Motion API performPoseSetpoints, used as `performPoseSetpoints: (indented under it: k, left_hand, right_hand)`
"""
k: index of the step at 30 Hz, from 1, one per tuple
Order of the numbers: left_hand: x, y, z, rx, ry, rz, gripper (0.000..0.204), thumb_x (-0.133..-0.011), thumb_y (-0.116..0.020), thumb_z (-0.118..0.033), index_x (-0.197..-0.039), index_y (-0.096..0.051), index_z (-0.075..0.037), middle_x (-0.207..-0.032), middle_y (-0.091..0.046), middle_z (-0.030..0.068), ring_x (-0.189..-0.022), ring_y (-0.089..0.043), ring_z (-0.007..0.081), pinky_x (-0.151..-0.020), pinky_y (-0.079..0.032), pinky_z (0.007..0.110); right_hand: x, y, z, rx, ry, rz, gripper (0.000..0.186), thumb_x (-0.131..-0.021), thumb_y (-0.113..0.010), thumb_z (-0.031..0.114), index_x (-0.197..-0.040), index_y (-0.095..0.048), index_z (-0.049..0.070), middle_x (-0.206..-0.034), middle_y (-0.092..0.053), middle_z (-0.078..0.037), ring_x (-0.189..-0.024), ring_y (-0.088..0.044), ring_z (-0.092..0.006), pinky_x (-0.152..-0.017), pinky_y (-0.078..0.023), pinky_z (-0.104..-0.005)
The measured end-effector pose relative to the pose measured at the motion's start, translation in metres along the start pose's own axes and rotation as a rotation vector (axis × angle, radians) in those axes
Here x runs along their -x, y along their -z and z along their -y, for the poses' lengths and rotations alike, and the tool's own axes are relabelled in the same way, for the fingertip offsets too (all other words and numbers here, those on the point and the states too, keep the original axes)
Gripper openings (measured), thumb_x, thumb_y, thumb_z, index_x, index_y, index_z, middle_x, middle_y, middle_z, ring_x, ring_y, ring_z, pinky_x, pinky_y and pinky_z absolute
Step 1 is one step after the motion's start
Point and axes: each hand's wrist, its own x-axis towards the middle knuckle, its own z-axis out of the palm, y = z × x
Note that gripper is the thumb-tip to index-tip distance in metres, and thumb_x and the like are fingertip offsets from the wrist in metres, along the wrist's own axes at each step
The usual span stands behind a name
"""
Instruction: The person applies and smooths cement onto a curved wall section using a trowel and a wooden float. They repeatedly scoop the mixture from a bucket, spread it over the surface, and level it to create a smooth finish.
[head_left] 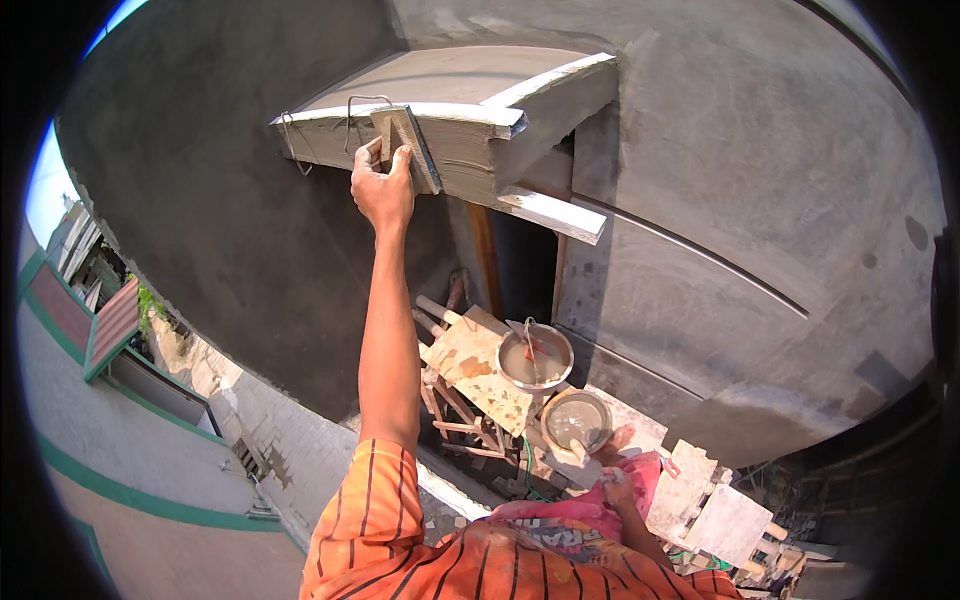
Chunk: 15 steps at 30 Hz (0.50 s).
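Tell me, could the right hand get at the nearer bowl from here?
Probably yes: the right hand is close to the nearer bowl, whose top is open. A foot beside the rim partly crowds that side, so it may need to reach over.

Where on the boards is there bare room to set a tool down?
The stained board left of the upper basin is mostly bare, as is the pale board at lower right, beyond the right hand. It is crowded around the lower basin: the upper basin sits close by and a bare foot is beside it.
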Motion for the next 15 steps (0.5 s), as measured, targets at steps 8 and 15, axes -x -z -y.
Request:
performPoseSetpoints:
  k: [8, 15]
  left_hand:
    - [0.051, -0.016, -0.049, 0.25, 0.062, 0.17, 0.035, -0.085, -0.072, -0.01, -0.113, -0.06, 0.007, -0.098, -0.068, 0.0118, -0.087, -0.064, 0.013, -0.079, -0.051, 0.026]
    - [0.068, -0.02, -0.069, 0.131, -0.078, 0.21, 0.037, -0.08, -0.075, -0.011, -0.11, -0.062, 0.005, -0.095, -0.069, 0.0132, -0.084, -0.065, 0.0158, -0.077, -0.052, 0.03]
  right_hand:
    - [-0.007, 0.002, 0.016, 0.017, -0.079, 0.066, 0.021, -0.082, -0.06, 0.002, -0.102, -0.064, -0.001, -0.086, -0.067, -0.004, -0.074, -0.061, -0.0101, -0.068, -0.051, -0.0244]
    - [-0.019, -0.002, 0.014, 0.208, 0.068, 0.118, 0.022, -0.081, -0.063, 0.008, -0.102, -0.065, 0.002, -0.087, -0.068, -0.006, -0.077, -0.063, -0.0136, -0.072, -0.052, -0.0283]
